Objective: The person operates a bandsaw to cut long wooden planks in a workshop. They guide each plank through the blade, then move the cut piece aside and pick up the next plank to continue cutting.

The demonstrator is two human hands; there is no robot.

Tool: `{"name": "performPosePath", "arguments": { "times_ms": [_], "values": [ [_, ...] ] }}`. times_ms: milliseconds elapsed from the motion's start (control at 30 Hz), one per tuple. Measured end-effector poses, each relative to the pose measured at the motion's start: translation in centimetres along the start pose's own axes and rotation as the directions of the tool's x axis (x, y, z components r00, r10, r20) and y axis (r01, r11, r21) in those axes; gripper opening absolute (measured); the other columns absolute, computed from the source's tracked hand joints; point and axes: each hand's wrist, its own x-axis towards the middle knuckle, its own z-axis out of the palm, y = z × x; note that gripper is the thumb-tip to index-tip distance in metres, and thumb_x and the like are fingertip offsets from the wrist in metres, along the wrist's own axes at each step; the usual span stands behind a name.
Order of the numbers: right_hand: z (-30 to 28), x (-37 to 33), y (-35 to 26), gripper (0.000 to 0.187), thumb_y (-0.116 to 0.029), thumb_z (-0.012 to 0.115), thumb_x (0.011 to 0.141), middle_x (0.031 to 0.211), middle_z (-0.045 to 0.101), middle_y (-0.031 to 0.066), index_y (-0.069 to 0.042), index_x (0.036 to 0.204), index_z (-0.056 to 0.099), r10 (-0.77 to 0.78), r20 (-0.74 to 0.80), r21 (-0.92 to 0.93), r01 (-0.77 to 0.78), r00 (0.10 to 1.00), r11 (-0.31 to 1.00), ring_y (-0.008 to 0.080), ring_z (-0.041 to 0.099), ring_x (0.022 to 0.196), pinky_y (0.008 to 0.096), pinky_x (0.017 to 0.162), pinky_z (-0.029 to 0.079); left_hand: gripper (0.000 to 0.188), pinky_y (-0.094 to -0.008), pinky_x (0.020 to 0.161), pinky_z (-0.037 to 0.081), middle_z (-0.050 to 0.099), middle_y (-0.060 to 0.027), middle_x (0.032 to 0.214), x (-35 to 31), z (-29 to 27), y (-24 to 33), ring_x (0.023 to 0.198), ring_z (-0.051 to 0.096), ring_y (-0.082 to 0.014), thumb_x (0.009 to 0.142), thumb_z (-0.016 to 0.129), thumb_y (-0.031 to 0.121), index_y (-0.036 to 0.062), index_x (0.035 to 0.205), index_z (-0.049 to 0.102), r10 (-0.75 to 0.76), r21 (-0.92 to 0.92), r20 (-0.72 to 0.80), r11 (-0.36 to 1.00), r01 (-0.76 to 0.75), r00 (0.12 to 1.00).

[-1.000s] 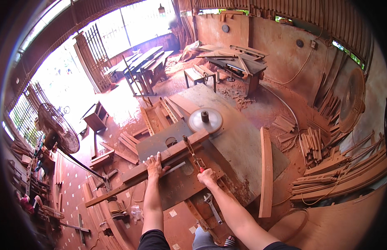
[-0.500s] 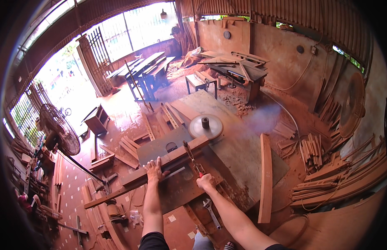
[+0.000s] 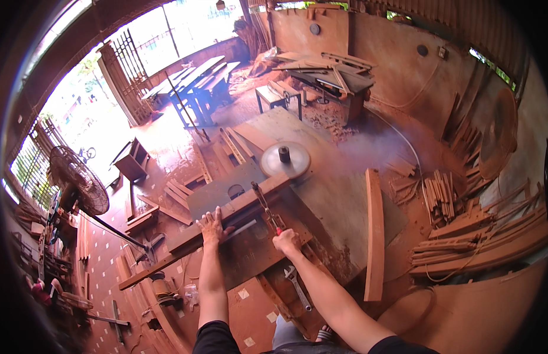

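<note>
A long wooden beam (image 3: 238, 206) lies slantwise across the machine table, its far right end close beside a round metal disc (image 3: 274, 160) on a dark spindle. The disc looks like a saw blade. My left hand (image 3: 211, 228) rests on the beam with its fingers spread. Closed around the red handle of a metal toggle clamp (image 3: 264, 203) is my right hand (image 3: 287, 242). The clamp's upper end reaches the beam. A light metal rod (image 3: 241, 229) lies between my hands. Below my right hand, an adjustable wrench (image 3: 298, 289) hangs or lies at the table's near side.
A curved wooden piece (image 3: 374, 236) lies on the right of the machine table (image 3: 338, 221). Stacked timber (image 3: 456, 253) fills the right side. A standing fan (image 3: 79, 180) is at left, with loose boards on the floor. Bluish haze (image 3: 374, 147) hangs beyond the disc.
The view has tilted down slightly, so the scene sits higher in the picture. Both hands keep their places on the beam and the clamp handle, with little visible movement relative to the disc.
</note>
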Motion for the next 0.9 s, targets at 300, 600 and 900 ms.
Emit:
{"name": "performPosePath", "arguments": {
  "times_ms": [300, 600, 900],
  "values": [
    [0.4, 0.6, 0.2, 0.035, -0.031, 0.07, 0.088, 0.111, 0.075, 0.0293, 0.0, 0.103, 0.078, 0.03, 0.013, 0.012, -0.03, 0.999, 0.999, 0.0416, 0.074, 0.109, 0.0469, 0.095, 0.06, 0.119, -0.0681, 0.115, 0.031, 0.043, -0.0168, 0.144, 0.5, 0.8, 0.0, 0.134, 0.043, -0.0378, 0.076, 0.083, 0.067, 0.0183, 0.167, 0.024, 0.055, 0.043, -0.074, 0.998, -0.052, 0.996],
    [-0.2, 0.0, -0.2, 0.04, -0.031, 0.071, 0.089, 0.11, 0.075, 0.0308, 0.005, 0.106, 0.077, 0.034, 0.051, 0.065, -0.037, 0.998, 0.997, 0.043, 0.074, 0.108, 0.0478, 0.094, 0.06, 0.112, -0.0679, 0.119, 0.026, 0.037, -0.0229, 0.158, 0.3, 0.6, 0.0, 0.148, 0.036, -0.0419, 0.081, 0.083, 0.059, 0.0214, 0.168, 0.023, 0.019, -0.001, -0.026, 1.0, -0.019, 0.999],
    [0.8, 0.9, 0.2, 0.042, -0.036, 0.066, 0.095, 0.108, 0.075, 0.0303, 0.004, 0.104, 0.077, 0.012, 0.014, 0.038, -0.013, 1.0, 0.999, 0.0431, 0.075, 0.107, 0.048, 0.091, 0.061, 0.111, -0.0679, 0.121, 0.025, 0.036, -0.0251, 0.159, 0.3, 0.6, 0.1, 0.149, 0.035, -0.0435, 0.082, 0.083, 0.058, 0.0231, 0.169, 0.022, 0.007, 0.009, -0.03, 1.0, -0.007, 1.0]
  ]
}}
